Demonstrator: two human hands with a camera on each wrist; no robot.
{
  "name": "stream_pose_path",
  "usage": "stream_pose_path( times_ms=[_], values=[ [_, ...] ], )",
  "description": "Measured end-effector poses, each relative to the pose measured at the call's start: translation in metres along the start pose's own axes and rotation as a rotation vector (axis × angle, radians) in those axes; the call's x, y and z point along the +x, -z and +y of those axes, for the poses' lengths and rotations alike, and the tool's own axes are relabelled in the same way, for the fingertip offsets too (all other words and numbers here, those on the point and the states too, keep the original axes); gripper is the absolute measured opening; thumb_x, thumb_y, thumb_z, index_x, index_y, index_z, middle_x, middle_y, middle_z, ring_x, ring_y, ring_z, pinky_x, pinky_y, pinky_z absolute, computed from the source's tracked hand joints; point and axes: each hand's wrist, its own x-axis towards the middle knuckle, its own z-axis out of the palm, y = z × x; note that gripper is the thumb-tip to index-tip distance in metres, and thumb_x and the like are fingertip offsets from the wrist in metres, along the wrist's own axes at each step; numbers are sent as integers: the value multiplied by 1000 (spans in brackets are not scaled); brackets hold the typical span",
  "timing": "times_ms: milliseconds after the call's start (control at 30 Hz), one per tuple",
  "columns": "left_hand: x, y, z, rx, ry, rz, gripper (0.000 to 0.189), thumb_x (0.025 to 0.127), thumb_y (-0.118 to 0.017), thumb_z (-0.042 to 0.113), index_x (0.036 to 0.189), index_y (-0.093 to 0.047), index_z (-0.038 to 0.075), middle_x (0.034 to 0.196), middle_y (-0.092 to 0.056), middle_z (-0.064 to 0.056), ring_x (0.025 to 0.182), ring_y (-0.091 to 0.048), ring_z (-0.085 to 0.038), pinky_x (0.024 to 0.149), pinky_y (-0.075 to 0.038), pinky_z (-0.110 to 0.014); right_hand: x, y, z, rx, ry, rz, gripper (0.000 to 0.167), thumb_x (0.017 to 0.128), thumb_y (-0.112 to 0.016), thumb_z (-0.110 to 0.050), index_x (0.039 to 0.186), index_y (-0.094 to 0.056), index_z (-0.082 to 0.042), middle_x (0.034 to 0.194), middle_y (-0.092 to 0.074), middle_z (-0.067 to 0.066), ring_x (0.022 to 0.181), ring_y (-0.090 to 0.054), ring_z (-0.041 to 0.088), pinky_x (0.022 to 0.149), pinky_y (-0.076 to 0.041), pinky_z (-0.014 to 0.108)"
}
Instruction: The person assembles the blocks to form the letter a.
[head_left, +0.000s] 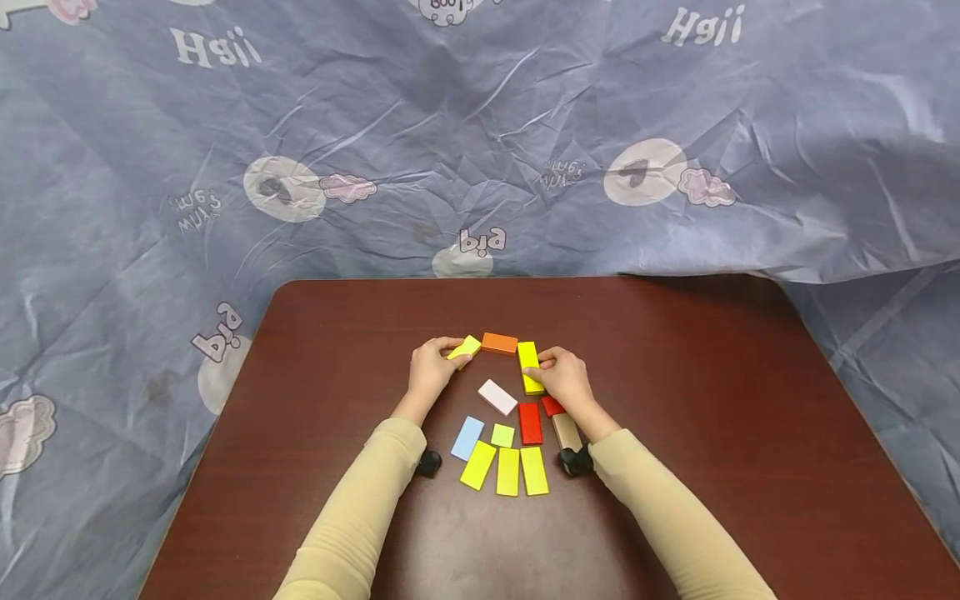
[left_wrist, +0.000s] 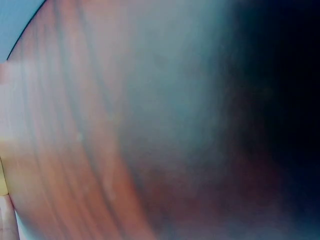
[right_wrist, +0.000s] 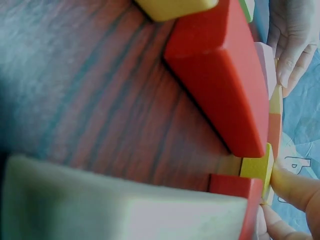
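My left hand [head_left: 431,372] pinches a pale yellow block [head_left: 468,345] at the far left of a curve of blocks. On the other side, my right hand [head_left: 567,380] grips a yellow rectangular block [head_left: 528,357] between thumb and fingers. An orange block [head_left: 499,342] lies between these two, close to both. In the right wrist view the right fingers [right_wrist: 295,187] hold the yellow block [right_wrist: 256,167] at its sides. The left wrist view is mostly blurred, with only a sliver of yellow block [left_wrist: 2,177] and a fingertip at its edge.
Inside the curve lies a pinkish-white block [head_left: 498,397]. Nearer are a red block [head_left: 530,423], a light blue block [head_left: 468,437], a small yellow-green block [head_left: 502,435] and three yellow blocks [head_left: 507,472]. A second red block [head_left: 552,406] and a tan block [head_left: 566,432] lie under the right wrist.
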Motion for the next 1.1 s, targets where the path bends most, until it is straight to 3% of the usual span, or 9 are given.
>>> stream_pose_path(
  times_ms=[267, 533, 833, 1100],
  values=[
    [0, 1, -1, -14, 8, -4, 38, 80, -82, 22, 116, -75, 14, 117, -71, -9, 102, -68, -25, 87, -56, -37, 3, 1, 3, 23, 29, -36, 46, 84, -79, -23, 120, -64, 1, 95, -68, 14, 85, -64, 26, 74, -53, 35],
    [3, 1, -1, -1, 10, -5, 37, 80, -82, 24, 115, -75, 16, 117, -71, -8, 104, -68, -25, 89, -55, -38, 6, 7, 6, 26, 86, -96, 53, 84, -78, -18, 131, -60, -1, 101, -68, 14, 88, -68, 26, 78, -56, 37],
    [4, 2, 0, -2, 8, -3, 36, 80, -82, 24, 115, -76, 16, 119, -71, -8, 104, -67, -24, 90, -55, -37, 9, 7, 8, 33, 119, -130, 53, 85, -77, -16, 133, -59, -1, 104, -65, 15, 90, -67, 26, 77, -57, 34],
    [4, 1, -2, 5, 2, 2, 36, 80, -82, 23, 114, -76, 15, 117, -71, -8, 104, -68, -24, 90, -54, -37, 10, 13, 8, -67, 276, -200, 52, 83, -79, -15, 131, -62, -1, 109, -58, 17, 94, -66, 26, 83, -56, 38]
  ],
)
